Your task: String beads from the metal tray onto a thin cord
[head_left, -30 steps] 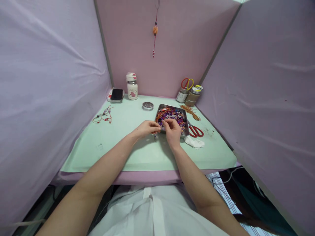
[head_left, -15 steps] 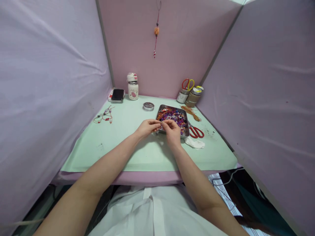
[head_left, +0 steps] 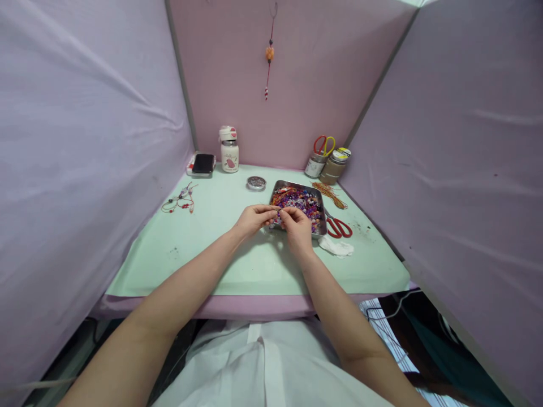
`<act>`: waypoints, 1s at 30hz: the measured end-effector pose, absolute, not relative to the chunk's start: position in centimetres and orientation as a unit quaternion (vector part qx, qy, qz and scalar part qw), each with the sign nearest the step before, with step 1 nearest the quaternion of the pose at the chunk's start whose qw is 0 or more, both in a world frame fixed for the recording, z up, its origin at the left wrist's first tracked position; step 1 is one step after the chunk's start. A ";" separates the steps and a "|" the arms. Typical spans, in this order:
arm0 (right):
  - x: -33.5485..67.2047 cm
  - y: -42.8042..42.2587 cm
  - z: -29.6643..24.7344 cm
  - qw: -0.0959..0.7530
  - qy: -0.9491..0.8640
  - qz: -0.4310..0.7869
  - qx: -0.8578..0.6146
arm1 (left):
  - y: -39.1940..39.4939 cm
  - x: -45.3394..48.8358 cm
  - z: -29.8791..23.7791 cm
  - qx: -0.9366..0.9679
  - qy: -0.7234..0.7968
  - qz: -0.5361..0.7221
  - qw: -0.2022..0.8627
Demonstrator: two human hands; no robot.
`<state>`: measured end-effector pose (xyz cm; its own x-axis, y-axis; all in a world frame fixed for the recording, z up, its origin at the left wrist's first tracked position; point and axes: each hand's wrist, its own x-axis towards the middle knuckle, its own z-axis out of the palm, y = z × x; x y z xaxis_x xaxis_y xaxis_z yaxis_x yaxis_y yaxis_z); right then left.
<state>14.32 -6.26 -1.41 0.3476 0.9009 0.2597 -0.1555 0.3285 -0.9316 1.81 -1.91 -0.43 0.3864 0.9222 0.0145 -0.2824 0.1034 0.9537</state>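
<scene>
My left hand (head_left: pixel 253 218) and my right hand (head_left: pixel 296 224) meet fingertip to fingertip at the near edge of a metal tray (head_left: pixel 321 226) full of purple, red and orange beads (head_left: pixel 297 199). Both hands are closed in a pinch on something small between them, too small to name. The hands hover just above the pale green table mat (head_left: pixel 237 265).
Red scissors (head_left: pixel 338 226) and a white tissue (head_left: pixel 337 246) lie right of the tray. Orange cord (head_left: pixel 328 193), two jars (head_left: pixel 326 164), a round tin (head_left: pixel 256 182), a white bottle (head_left: pixel 229 149), a phone (head_left: pixel 202 163) and beaded strings (head_left: pixel 180 200) sit further back. Purple cloth walls enclose the table.
Both hands have lifted slightly and drawn closer over the tray's near edge. A small dangling piece under the left hand a second ago no longer shows.
</scene>
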 end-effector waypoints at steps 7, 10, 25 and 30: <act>14.6 -6.0 -1.7 0.676 -0.435 0.392 -0.448 | -2.1 1.8 0.1 0.470 0.337 0.452 0.680; 14.8 -5.9 -1.8 0.686 -0.417 0.404 -0.439 | -2.2 1.8 0.1 0.472 0.342 0.447 0.679; 14.8 -6.3 -1.5 0.663 -0.457 0.370 -0.464 | -2.2 1.4 -0.2 0.617 0.362 0.371 0.592; 14.9 -6.5 -1.5 0.641 -0.491 0.326 -0.492 | -2.4 1.5 0.0 0.642 0.374 0.371 0.558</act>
